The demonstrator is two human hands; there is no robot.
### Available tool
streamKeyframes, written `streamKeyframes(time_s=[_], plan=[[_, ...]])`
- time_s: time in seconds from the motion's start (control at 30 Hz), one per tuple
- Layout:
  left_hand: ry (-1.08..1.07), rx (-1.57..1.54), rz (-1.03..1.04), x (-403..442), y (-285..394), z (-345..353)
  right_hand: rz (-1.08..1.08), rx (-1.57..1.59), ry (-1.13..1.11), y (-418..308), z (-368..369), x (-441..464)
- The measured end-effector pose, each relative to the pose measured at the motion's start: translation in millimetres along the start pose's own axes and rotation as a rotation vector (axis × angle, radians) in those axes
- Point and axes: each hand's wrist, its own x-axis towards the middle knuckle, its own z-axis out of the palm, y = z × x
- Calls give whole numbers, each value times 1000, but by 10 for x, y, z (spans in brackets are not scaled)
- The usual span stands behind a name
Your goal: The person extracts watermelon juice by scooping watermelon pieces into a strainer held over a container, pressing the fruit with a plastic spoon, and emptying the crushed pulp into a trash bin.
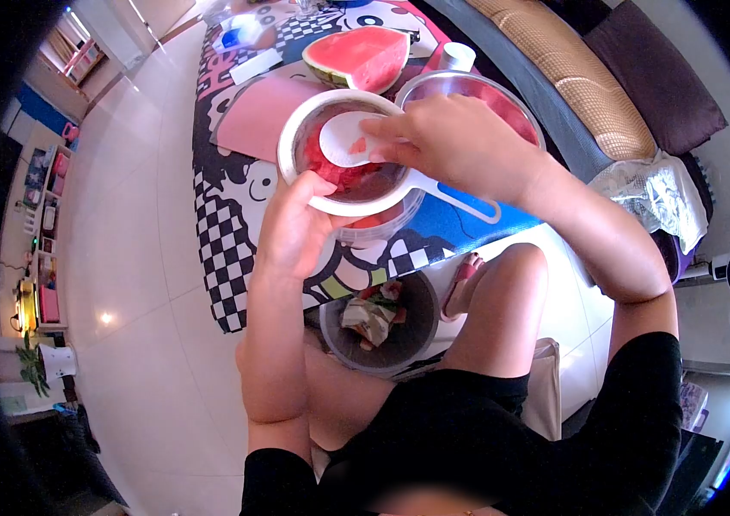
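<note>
A white-rimmed strainer (pixel 296 125) with red watermelon pulp (pixel 343 175) in it rests above a clear container (pixel 398 222). Its white handle (pixel 460 199) points right. My left hand (pixel 300 219) is closed on the strainer's near left rim, thumb over the edge. In my right hand (pixel 434 142) is a white spoon-like tool (pixel 343 138), its round end inside the strainer over the pulp. The fingers of that hand are wrapped round the tool. Behind the strainer lies a large cut watermelon piece (pixel 361 56). A metal bowl (pixel 503 93) stands partly behind my right hand.
A pink board (pixel 253 120) lies left of the strainer on the patterned table (pixel 214 219). A white-lidded jar (pixel 457 58) is behind the metal bowl. Below the table edge stands a bin (pixel 417 331) with scraps. A sofa (pixel 571 64) runs along the right.
</note>
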Motion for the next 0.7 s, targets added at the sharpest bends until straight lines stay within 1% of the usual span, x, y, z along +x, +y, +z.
streamKeyframes(time_s=[0.03, 0.13, 0.2, 0.23, 0.33, 0.43, 0.6, 0.7], plan=[[-8, -20, 2, 3, -12, -9, 16, -30, 3, 6, 45, 8], [-21, -76, 8, 19, -52, -40, -69, -20, 32, 41, 77, 18], [-18, -109, 11, 32, -75, -64, -68, -7, 64, 55, 159, -7], [-8, -96, 22, 31, -83, -56, -66, 0, 80, 53, 186, -25], [28, -59, 69, 20, -104, 4, -6, -4, 37, -23, 184, -33], [73, -33, 122, 17, -129, 55, -30, -84, 92, 10, 377, 15], [124, 10, 197, -2, -135, 125, -141, -111, 151, 38, 376, 38], [120, 47, 187, -23, -104, 156, -163, -128, 138, 32, 375, 52]])
